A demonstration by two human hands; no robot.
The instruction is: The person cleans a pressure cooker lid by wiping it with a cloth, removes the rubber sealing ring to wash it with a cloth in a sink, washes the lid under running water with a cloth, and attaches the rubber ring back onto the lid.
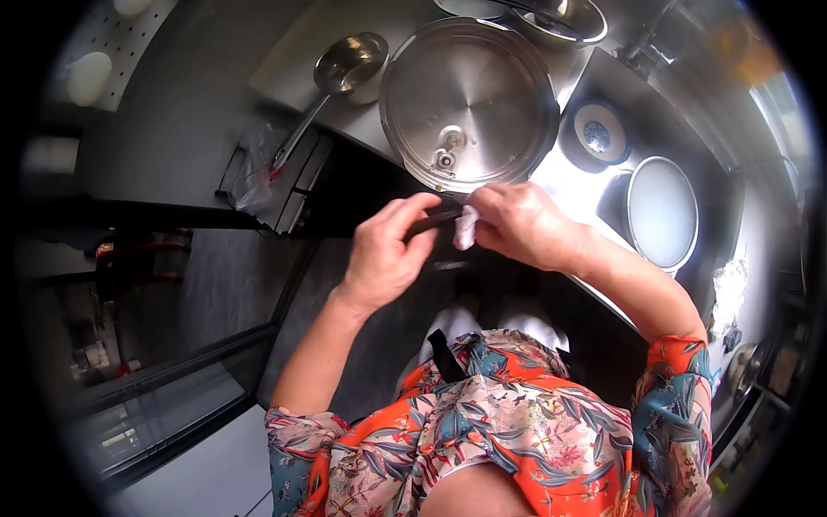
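Note:
A round steel pressure cooker lid (482,95) lies with its inside facing up at the counter's front edge, valve fittings showing near its rim. Its dark handle (433,219) points toward me. My left hand (383,250) is closed around the handle from the left, thumb and forefinger curled about it. On the other side my right hand (530,226) pinches a small whitish cloth (466,231) against the handle. Some of the right fingertips are hidden behind the hand.
A steel ladle-like pan (351,65) with a long handle lies left of the lid. To the right stand a patterned bowl (596,135) and a basin of whitish liquid (662,214). Another steel bowl (568,19) sits behind. A clear plastic bag (254,172) hangs at the left.

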